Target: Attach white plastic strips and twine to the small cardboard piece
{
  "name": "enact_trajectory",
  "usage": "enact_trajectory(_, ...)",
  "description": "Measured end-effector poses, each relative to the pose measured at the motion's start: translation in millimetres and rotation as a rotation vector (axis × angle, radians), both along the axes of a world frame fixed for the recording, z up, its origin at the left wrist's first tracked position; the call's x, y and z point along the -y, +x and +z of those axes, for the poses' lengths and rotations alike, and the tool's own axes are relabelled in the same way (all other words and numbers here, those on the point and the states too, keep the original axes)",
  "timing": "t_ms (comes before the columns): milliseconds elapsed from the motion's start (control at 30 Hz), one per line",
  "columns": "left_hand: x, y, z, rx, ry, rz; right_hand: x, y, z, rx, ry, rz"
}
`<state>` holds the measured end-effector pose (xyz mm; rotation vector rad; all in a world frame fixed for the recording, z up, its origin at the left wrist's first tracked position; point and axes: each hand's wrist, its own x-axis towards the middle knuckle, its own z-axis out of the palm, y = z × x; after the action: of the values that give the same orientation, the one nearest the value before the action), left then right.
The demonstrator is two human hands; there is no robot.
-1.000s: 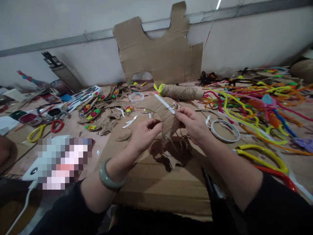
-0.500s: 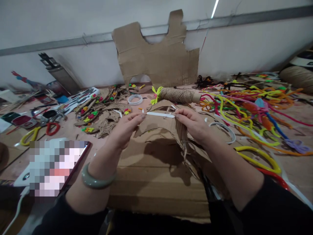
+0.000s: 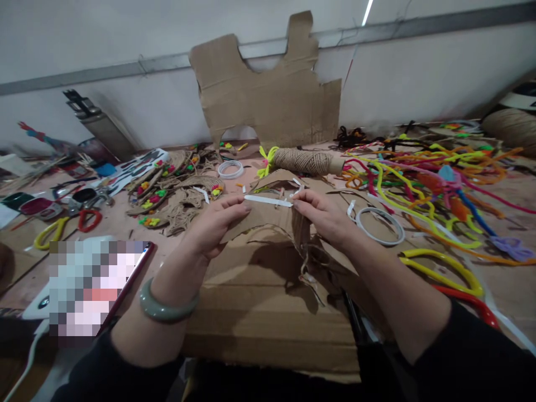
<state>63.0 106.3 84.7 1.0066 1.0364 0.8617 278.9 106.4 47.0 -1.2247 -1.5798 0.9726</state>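
Note:
A short white tape strip (image 3: 268, 201) stretches between my two hands over the cardboard. My left hand (image 3: 224, 218) pinches its left end between thumb and fingers. The right end is in the pinch of my right hand (image 3: 316, 212). Below the right fingers hangs a brown cardboard piece with twine (image 3: 300, 229); whether those fingers grip it too, I cannot tell. Under both hands lies a large sheet of cardboard (image 3: 251, 312), with a curved cardboard piece on top. A white tape roll (image 3: 380, 226) rests right of my right hand.
Yellow-handled scissors (image 3: 444, 271) lie by my right forearm, a phone (image 3: 113, 290) by my left. Beyond are a twine roll (image 3: 304, 161), another tape roll (image 3: 230, 169) and twine-covered decorated pieces (image 3: 151, 195). Colourful pipe cleaners (image 3: 419, 190) spread right. Cut cardboard (image 3: 272, 100) leans on the wall.
Both hands are slightly lower, and the right has shifted a little left. The strip's right end now tilts down more. The dangling piece has swung left.

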Motion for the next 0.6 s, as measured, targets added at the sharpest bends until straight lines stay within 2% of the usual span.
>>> enact_trajectory(67, 0.5, 0.3, -1.8, -0.01, 0.007, -0.024, 3.5, 1.5, 1.5, 0.066, 0.126, -0.124)
enact_trajectory(133, 2.2, 1.0, -3.6, -0.037, 0.027, -0.053, 9.2, 2.0, 4.3, 0.139, 0.326, -0.263)
enact_trajectory(200, 5.2, 1.9, -4.4, -0.084, 0.069, -0.075, 17.3, 0.3, 8.9, 0.217, 0.532, -0.337)
enact_trajectory(300, 10.7, 2.4, -2.0, -0.102, 0.135, -0.075, 32.1, -7.1, 17.9, 0.331, 0.754, -0.29)
enact_trajectory(433, 14.7, -0.6, 5.1, 0.011, 0.175, -0.025, 46.2, -16.6, 25.1, 0.365, 0.889, -0.129)
enact_trajectory(500, 14.9, -2.5, 6.7, 0.043, 0.184, -0.002, 47.3, -17.0, 24.2, 0.343, 0.907, -0.128)
enact_trajectory(600, 16.1, -2.5, 4.3, 0.046, 0.268, 0.064, 43.9, -13.7, 20.0, 0.305, 0.888, -0.219)
